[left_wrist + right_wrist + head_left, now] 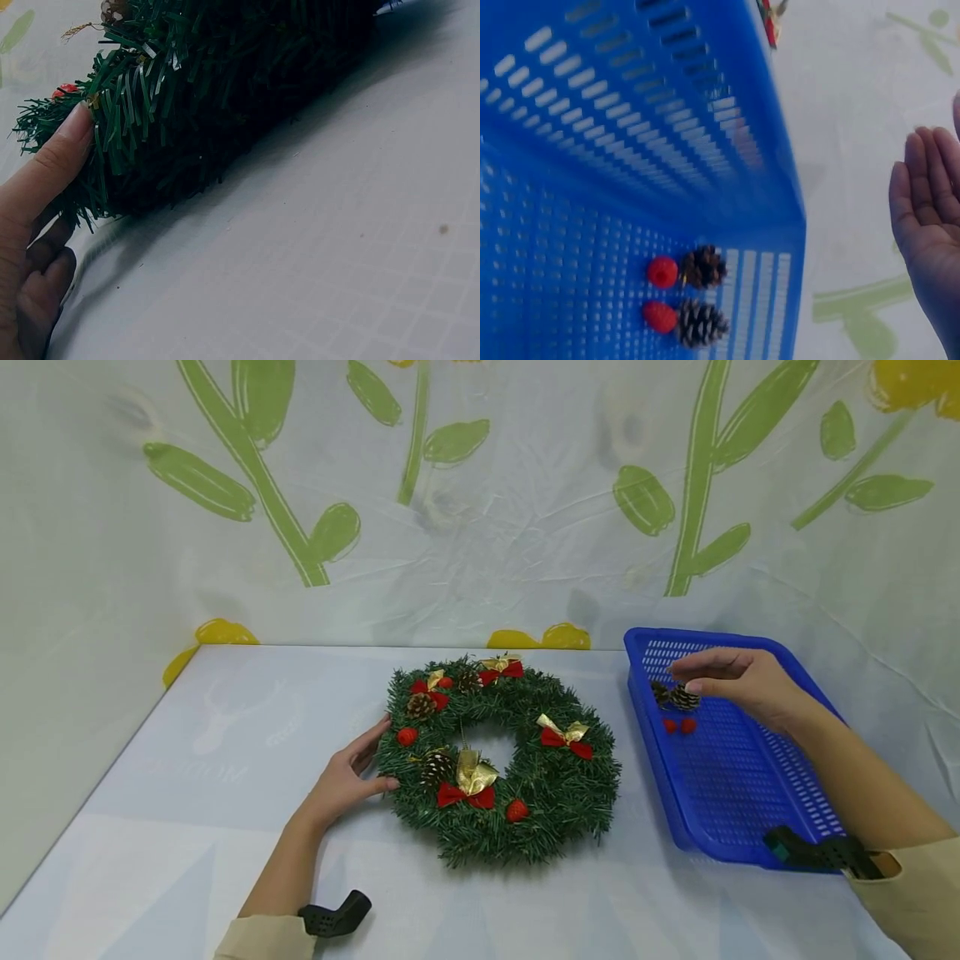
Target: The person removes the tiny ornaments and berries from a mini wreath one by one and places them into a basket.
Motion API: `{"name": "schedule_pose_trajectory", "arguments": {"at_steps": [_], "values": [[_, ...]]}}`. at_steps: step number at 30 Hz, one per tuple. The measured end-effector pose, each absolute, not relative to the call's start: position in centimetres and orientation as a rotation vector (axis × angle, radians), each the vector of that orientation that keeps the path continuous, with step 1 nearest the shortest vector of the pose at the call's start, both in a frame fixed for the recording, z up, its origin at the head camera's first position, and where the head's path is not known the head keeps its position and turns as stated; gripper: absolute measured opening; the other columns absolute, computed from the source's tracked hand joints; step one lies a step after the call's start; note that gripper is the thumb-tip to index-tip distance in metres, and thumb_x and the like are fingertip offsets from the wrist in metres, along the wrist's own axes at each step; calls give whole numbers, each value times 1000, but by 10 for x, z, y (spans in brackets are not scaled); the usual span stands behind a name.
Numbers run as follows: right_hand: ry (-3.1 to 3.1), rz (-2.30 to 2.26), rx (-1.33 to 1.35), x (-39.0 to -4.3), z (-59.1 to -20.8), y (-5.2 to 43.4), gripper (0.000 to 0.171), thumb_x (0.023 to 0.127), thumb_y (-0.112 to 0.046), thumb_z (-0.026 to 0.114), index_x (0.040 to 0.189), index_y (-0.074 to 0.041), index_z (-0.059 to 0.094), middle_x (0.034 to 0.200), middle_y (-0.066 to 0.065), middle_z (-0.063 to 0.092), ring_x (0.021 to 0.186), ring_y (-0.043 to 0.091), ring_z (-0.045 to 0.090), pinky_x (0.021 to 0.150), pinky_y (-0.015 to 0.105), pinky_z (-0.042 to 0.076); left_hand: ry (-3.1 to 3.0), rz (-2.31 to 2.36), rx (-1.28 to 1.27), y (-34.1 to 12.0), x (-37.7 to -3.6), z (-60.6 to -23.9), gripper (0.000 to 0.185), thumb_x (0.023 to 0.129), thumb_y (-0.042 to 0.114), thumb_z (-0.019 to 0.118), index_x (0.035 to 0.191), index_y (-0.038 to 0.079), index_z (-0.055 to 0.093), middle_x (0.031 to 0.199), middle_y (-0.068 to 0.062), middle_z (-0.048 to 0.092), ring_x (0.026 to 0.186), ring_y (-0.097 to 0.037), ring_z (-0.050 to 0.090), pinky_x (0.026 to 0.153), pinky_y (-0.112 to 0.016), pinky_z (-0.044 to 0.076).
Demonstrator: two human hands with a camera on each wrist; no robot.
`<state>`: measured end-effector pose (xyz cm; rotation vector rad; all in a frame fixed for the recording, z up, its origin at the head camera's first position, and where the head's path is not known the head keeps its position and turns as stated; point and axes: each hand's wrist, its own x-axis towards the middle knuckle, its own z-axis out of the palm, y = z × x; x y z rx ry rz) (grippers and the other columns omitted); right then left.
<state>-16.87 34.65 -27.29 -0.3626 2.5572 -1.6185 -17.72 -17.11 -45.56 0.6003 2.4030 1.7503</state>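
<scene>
A green Christmas wreath (570, 797) with red-and-gold bows, pine cones and red berries lies on the white table. My left hand (341, 785) holds its left edge, thumb (71, 135) against the greenery and the other fingers lower at its side. Over the far part of a blue plastic basket (720, 835), my right hand (746, 685) hovers with relaxed fingers and nothing in them. Below that hand, two pine cones (701, 324) and two red berries (661, 272) lie in the basket.
The basket stands right of the wreath, its near end beside the right forearm. Behind the table hangs a pale cloth (510, 552) printed with green stems and yellow flowers. Each wrist wears a black camera mount (335, 914).
</scene>
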Motion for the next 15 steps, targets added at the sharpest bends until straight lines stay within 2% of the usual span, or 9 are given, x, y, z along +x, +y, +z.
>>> {"name": "schedule_pose_trajectory", "arguments": {"at_steps": [5, 15], "values": [[2438, -1774, -447, -162, -271, 337, 29, 90, 7, 57, 115, -3, 68, 106, -7, 71, 100, 6, 65, 84, 15, 52, 2407, 1740, 609, -170, -178, -455, 86, 78, 16, 78, 150, 21, 31, 157, -5, 22, 142, -32, 24, 112, -40, 27], [2338, -1850, -585, -151, -266, 319, 34, 87, 14, 55, 115, -2, 67, 109, -3, 70, 102, 7, 65, 84, 16, 53, 2419, 1736, 590, -170, -177, -455, 86, 78, 14, 78, 150, 18, 31, 156, -8, 23, 141, -34, 25, 111, -43, 27]]}}
